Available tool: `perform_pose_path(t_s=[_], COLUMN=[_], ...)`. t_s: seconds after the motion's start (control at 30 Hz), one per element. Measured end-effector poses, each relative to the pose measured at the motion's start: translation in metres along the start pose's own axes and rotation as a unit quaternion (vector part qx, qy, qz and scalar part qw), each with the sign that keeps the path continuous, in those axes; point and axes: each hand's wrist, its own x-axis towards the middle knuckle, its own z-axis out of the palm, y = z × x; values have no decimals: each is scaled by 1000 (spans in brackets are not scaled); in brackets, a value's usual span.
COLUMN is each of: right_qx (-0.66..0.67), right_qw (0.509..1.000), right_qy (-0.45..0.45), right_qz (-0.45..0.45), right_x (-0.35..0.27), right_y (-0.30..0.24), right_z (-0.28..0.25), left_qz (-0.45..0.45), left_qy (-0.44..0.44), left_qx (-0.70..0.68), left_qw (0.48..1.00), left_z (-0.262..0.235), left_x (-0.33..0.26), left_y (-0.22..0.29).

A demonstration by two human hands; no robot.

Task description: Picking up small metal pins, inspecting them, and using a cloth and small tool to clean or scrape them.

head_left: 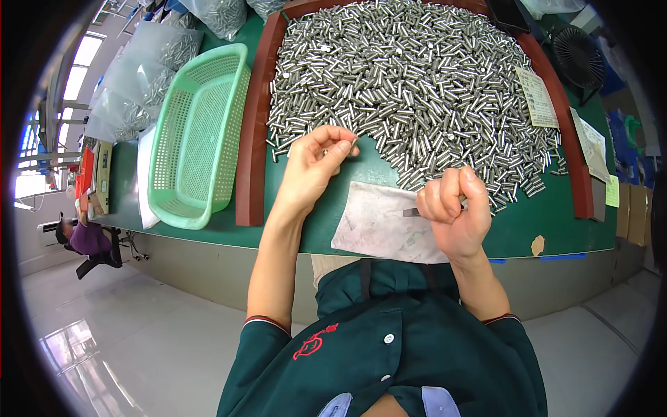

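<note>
The left hand (pixel 310 169) pinches a metal pin (pixel 355 144) between its fingers near the pin pile (pixel 417 83) on the counter (pixel 321 226), while the right hand (pixel 458 210) curls its fingers around a grey metal piece (pixel 410 213) above a pale sheet (pixel 375 224).

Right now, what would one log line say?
left hand: pinching small metal piece | right hand: gripping grey tool, mostly hidden | metal pins: heaped beyond hands | pale sheet: on table

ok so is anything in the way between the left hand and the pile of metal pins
Nothing visible: the left hand is right at the near edge of the metal pins. The whitish sheet lies nearer the person, and the red-brown rail is off to the left.
</note>
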Motion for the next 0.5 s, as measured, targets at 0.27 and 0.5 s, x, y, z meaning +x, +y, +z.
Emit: perform_pose_path(t_s=[0.27,0.5], right_qx=[10,16], right_qw=[1000,1000], right_qy=[-1,0], right_qz=[3,3], right_x=[0,1], right_y=[1,1], right_z=[0,0], left_qz=[-38,-46], left_qy=[-86,-88], left_qx=[-180,-184], left_qw=[979,978], left_z=[-10,-11], left_x=[2,2], left_y=[-4,-3])
